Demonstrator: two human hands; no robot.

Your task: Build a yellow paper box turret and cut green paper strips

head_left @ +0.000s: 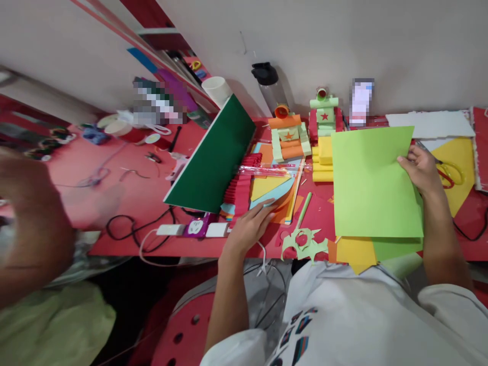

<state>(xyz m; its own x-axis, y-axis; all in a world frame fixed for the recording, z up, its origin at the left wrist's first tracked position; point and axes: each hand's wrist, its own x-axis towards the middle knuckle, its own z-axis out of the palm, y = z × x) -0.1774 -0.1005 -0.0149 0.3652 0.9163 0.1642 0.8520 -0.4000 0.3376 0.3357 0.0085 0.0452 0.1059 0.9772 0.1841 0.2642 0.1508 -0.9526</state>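
Note:
My right hand (pixel 421 168) grips the right edge of a light green paper sheet (pixel 373 188), thumb on its front face. The sheet stands tilted above the table's front edge. My left hand (pixel 249 226) reaches to a stack of coloured paper, its fingers stretched out at the near edge of a light blue sheet (pixel 277 192) that bends upward. Yellow and orange sheets (pixel 290 209) lie beneath. Close by are a green paper roll (pixel 304 209) and a cut-up green paper scrap (pixel 305 245). Yellow scraps (pixel 356 254) lie below the green sheet.
Behind stand two paper models, one orange and green (pixel 290 136), one red and green (pixel 324 117), near yellow rolls (pixel 323 158), a bottle (pixel 270 86) and a phone (pixel 361 101). A dark green board (pixel 213 157) leans left. Scissors (pixel 452 174) lie right. Another person's arm (pixel 34 223) is at left.

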